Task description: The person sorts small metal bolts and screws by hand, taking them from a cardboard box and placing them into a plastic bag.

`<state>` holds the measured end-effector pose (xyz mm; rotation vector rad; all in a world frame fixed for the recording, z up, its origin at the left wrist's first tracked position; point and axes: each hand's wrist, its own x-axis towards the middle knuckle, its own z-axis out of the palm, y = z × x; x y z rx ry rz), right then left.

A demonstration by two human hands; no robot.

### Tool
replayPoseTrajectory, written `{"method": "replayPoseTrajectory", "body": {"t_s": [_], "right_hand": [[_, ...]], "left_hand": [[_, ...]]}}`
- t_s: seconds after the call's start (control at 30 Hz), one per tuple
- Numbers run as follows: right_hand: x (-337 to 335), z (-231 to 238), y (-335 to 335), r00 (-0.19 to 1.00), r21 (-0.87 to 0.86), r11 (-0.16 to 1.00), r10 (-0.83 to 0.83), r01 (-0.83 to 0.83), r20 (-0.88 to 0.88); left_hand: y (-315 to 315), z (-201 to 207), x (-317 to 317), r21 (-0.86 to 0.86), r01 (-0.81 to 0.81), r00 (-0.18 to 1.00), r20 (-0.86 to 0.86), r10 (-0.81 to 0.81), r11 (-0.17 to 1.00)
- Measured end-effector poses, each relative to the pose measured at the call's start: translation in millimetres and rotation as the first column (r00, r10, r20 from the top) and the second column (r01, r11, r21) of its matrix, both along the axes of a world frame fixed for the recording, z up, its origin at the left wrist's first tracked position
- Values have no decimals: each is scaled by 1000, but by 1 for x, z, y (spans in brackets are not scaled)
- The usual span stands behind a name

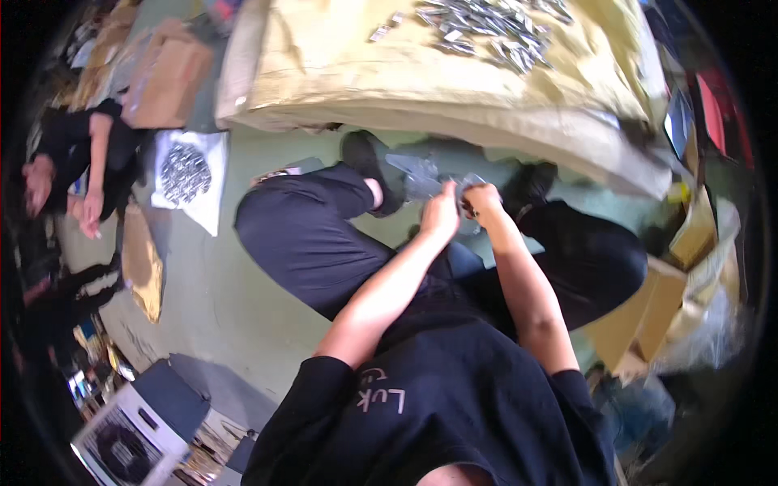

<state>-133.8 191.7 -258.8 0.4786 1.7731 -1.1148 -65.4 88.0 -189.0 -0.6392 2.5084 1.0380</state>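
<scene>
We're mid-handling: left hand point(440, 215) and right hand point(483, 200) are both pinched shut on a small clear plastic packet point(423, 176), held above our lap, just below the edge of the cloth-covered counter point(340, 73). Next move likely needs a fine two-finger grip. The packet looks thin, transparent and crinkly; we can't make out its contents. A pile of silvery packets point(486, 28) lies on the counter.

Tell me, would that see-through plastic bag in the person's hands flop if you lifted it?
Probably. The clear plastic bag looks thin and crinkled, so it likely bends and sags. It seems light, since the left hand and right hand pinch it easily. Its glossy surface may be slippery.
</scene>
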Motion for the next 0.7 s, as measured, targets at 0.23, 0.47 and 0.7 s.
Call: {"method": "replayPoseTrajectory", "body": {"t_s": [0.23,0.47,0.7], "right_hand": [[4,-13,15,902,-101,899,-414,427,123],[-5,-8,25,988,-130,980,-144,149,48],[-9,93,16,938,-25,942,329,-334,-109]], "left_hand": [[18,-34,14,206,-87,947,-286,145,975],[12,-28,14,132,-28,971,-232,59,991],[11,-25,13,119,-18,964,-260,49,993]]}}
